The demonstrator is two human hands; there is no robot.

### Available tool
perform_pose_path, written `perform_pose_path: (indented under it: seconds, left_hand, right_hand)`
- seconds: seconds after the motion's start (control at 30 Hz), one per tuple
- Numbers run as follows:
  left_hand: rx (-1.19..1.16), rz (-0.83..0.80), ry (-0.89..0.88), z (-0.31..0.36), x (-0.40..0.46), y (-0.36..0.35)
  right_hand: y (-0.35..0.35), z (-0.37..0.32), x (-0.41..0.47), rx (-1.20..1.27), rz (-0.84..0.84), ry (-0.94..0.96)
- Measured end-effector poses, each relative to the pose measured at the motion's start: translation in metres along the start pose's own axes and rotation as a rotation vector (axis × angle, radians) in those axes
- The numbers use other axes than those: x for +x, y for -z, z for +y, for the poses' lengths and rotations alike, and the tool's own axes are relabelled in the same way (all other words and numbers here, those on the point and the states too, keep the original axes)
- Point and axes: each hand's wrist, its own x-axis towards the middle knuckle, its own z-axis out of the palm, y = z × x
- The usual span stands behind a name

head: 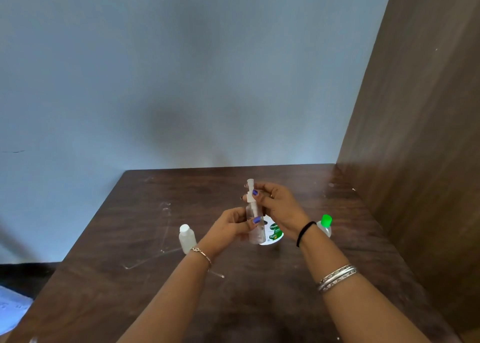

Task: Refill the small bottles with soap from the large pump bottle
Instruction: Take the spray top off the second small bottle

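Clear pump bottle (253, 221) held above table (145, 205), left hand (233, 225) gripping body, right hand (275, 202) pinching pump head; white-capped (186, 237) and green-capped (325, 225) bottles standing apart; risk: slipping, spilling soap if pump twists loose.

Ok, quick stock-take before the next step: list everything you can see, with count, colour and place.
Clear spray-top bottle: one, clear with white top, held above the table centre.
Large soap bottle: one, white and green label, standing behind the held bottle, mostly hidden.
White-capped small bottle: one, translucent, table left of the hands.
Green-capped small bottle: one, clear with green cap, table behind the right wrist.
Table: one, dark brown wood, scuffed.
Wooden panel: one, brown, right side.
Wall: pale blue, behind.
Left hand: grips the bottle body.
Right hand: pinches the spray top.
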Motion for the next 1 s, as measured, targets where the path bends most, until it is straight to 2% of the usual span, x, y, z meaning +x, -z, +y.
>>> perform_pose_path:
  seconds: [0.07, 0.17, 0.23, 0.37, 0.4, 0.47, 0.53, 0.67, 0.73, 0.83, 1.0]
  left_hand:
    - [0.026, 0.016, -0.011, 0.002, -0.001, -0.001]
    - [0.124, 0.082, -0.047, 0.003, 0.001, -0.008]
    - [0.125, 0.085, -0.049, 0.004, 0.001, -0.008]
    - [0.047, 0.011, 0.002, 0.005, 0.0, -0.002]
    - [0.047, 0.009, 0.003, 0.004, 0.0, -0.002]
    - [0.056, 0.026, -0.005, 0.003, 0.001, -0.005]
    - [0.053, 0.034, -0.008, 0.003, 0.002, -0.008]
    - [0.043, 0.03, 0.0, 0.006, 0.003, -0.006]
    - [0.058, 0.034, -0.003, 0.005, 0.004, -0.006]
    - [0.071, 0.039, -0.009, 0.005, 0.004, -0.009]
    - [0.072, 0.018, -0.012, 0.009, 0.003, -0.01]
  right_hand:
    - [-0.001, -0.002, -0.001, -0.103, -0.049, 0.015]
    - [-0.008, 0.001, 0.002, -0.299, 0.151, 0.075]
    - [-0.008, 0.004, 0.004, -0.204, 0.213, 0.067]
    - [-0.001, 0.0, 0.001, 0.046, -0.003, 0.003]
    - [-0.001, 0.0, 0.001, 0.015, -0.007, 0.016]
    - [-0.003, 0.001, 0.001, -0.136, 0.082, 0.063]
    - [-0.005, 0.002, 0.002, -0.187, 0.155, 0.086]
    - [-0.001, -0.002, 0.0, 0.037, 0.032, 0.059]
    - [-0.001, -0.002, 0.0, -0.017, 0.037, 0.08]
    - [-0.002, -0.001, 0.001, -0.113, 0.146, 0.118]
    - [0.002, -0.006, -0.001, 0.039, 0.089, 0.129]
